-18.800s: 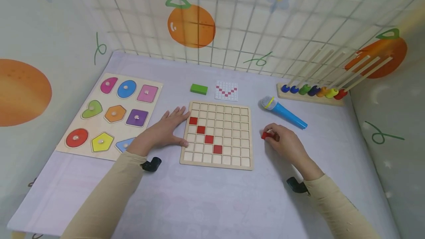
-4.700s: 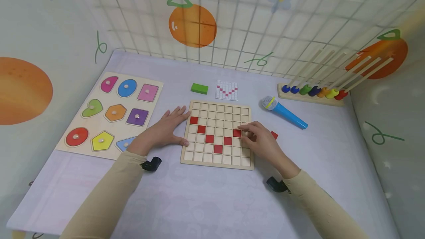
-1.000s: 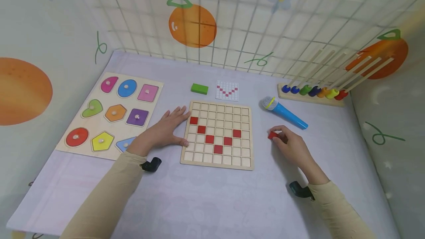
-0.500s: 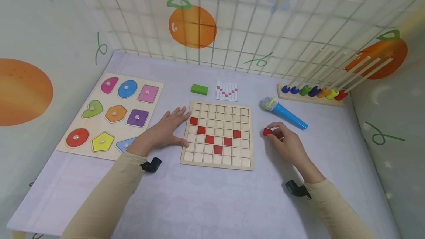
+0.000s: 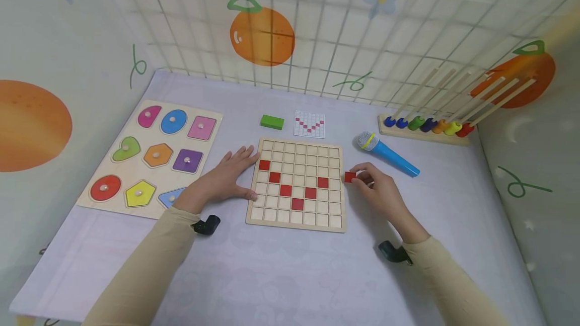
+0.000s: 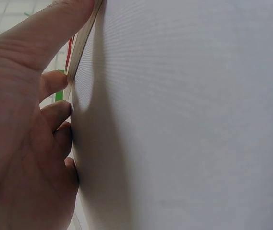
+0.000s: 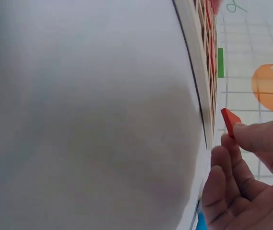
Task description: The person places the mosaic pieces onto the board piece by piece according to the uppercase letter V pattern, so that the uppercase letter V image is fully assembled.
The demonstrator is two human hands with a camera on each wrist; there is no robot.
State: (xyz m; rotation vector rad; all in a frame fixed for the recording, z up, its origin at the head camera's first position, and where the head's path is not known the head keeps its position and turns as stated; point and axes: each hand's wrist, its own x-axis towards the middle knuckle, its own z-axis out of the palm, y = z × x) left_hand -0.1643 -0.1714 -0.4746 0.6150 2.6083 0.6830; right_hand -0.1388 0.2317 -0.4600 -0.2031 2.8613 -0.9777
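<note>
A wooden grid board [image 5: 282,219] lies in the middle of the table, with several red square tiles set in its cells in a V-like line. My left hand [image 5: 224,177] rests at the board's left edge, thumb and fingertips touching the frame, fingers spread. Just off the board's right edge, my right hand [image 5: 382,190] pinches another red square tile [image 5: 350,177] between thumb and fingers. The right wrist view shows that same tile [image 7: 230,120] held above the table. Behind the board lies a pattern card [image 5: 310,124] printed with a red V on a grid.
A green block [image 5: 272,121] lies beside the card. At left is a shape puzzle board [image 5: 149,152] with knobbed pieces. A blue toy microphone [image 5: 390,155] lies beyond my right hand. A bead stand [image 5: 426,132] with upright rods stands at the back right, near the wall.
My right hand picked up the red tile from the right side of the table and carried it left to the board's edge. The left hand stays put.
</note>
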